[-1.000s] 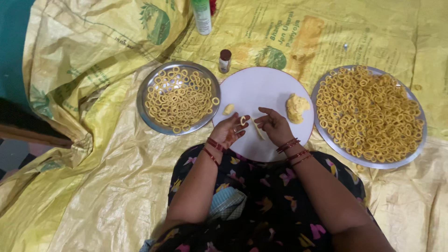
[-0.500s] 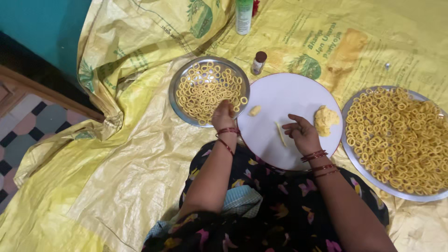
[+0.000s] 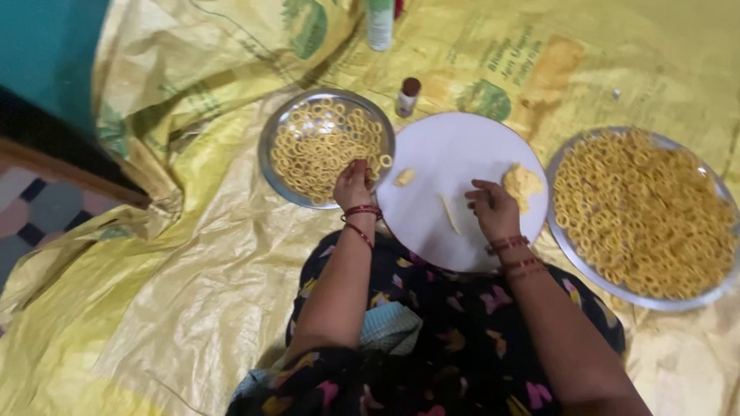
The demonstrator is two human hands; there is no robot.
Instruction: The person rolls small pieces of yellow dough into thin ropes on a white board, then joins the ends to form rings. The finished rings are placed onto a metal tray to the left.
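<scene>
A round white board (image 3: 455, 162) lies in front of my lap. My left hand (image 3: 353, 185) reaches over the rim of a small steel plate (image 3: 266, 150) full of yellow dough rings, fingers bunched among the rings; I cannot tell whether it holds one. My right hand (image 3: 493, 209) rests on the white board with its fingers curled, next to a thin rolled strip of dough (image 3: 449, 214). A lump of yellow dough (image 3: 523, 185) sits by that hand, and a small dough piece (image 3: 404, 178) lies near the board's left edge.
A large steel tray (image 3: 574, 254) heaped with dough rings sits at the right. A small brown-capped bottle (image 3: 408, 96) and a white-green bottle (image 3: 379, 23) stand beyond the board. Crumpled yellow plastic sheeting (image 3: 177, 293) covers the floor; tiled floor shows at far left.
My left hand has moved from the white board to the small plate of rings. The right hand has stayed on the board by the dough strip. The camera view has shifted.
</scene>
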